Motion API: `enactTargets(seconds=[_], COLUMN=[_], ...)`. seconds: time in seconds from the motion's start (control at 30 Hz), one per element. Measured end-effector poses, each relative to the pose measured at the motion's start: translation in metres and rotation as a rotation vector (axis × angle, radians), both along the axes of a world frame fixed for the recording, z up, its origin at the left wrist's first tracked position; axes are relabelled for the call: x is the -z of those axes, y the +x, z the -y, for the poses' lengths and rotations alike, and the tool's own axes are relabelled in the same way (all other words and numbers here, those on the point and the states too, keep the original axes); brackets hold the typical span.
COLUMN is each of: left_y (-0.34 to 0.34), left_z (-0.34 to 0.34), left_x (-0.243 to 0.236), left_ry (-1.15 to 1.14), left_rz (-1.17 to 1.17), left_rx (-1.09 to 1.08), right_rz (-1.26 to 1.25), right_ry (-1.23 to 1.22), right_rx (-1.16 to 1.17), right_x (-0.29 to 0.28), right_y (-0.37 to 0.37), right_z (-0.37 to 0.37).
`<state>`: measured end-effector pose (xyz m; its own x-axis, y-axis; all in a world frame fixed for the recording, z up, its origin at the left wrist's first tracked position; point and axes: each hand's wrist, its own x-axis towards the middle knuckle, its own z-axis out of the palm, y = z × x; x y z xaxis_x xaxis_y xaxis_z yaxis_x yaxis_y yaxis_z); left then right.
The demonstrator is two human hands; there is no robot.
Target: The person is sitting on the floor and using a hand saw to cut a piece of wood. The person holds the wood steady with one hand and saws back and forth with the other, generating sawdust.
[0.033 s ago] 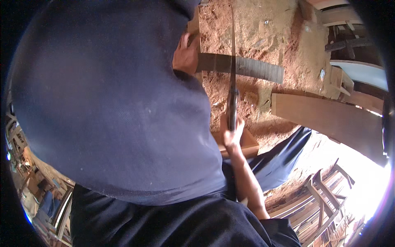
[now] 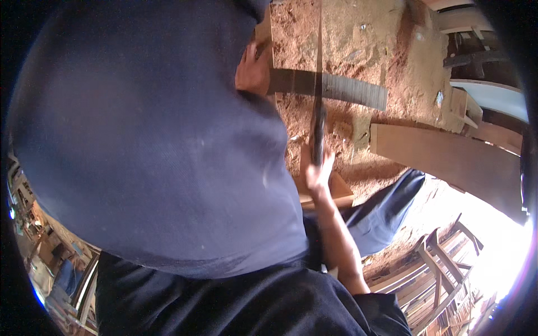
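Saw: you hold a long, narrow hand saw (image 2: 319,84) that runs away from you, straight up the picture, its blade crossing the curved wooden piece.
Curved wooden piece: a dark, slightly bowed strip (image 2: 336,88) lying crosswise on the sawdust-covered tabletop (image 2: 358,39), left to right, with the saw over its middle.
Right hand: your right hand (image 2: 317,168) has its fingers clamped around the dark saw handle, forearm coming in from the lower edge.
Left hand: your left hand (image 2: 252,70) rests on the left end of the curved piece; your torso hides part of it, so you cannot tell how its fingers lie.
Sawdust: reddish dust and shavings cover the surface around the cut.
Plank: a broad flat board (image 2: 448,159) lies to the right, near the curved piece but apart from it.
Small block: a light wooden block (image 2: 336,190) sits just beside your right wrist.
Clothing: your blue shirt (image 2: 145,140) fills the left half of the view.
Background: wooden chair frames (image 2: 437,263) stand lower right, in bright light.
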<state>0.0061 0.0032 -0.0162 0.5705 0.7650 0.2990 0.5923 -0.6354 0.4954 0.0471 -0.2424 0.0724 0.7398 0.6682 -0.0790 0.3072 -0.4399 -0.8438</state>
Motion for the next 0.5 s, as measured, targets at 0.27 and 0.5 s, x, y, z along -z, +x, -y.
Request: enactTargets(seconds=[0.27, 0.5], left_y=[0.007, -0.006], left_z=[0.005, -0.004], left_x=[0.012, 0.004], left_ry=[0.086, -0.098], left_rz=[0.021, -0.162], left_rx=[-0.097, 0.045], right_rz=[-0.007, -0.147], right_ry=[-0.004, -0.099], right_rx=[-0.023, 0.006], right_x=[0.004, -0.009], right_y=[-0.010, 0.014], right_z=[0.026, -0.009])
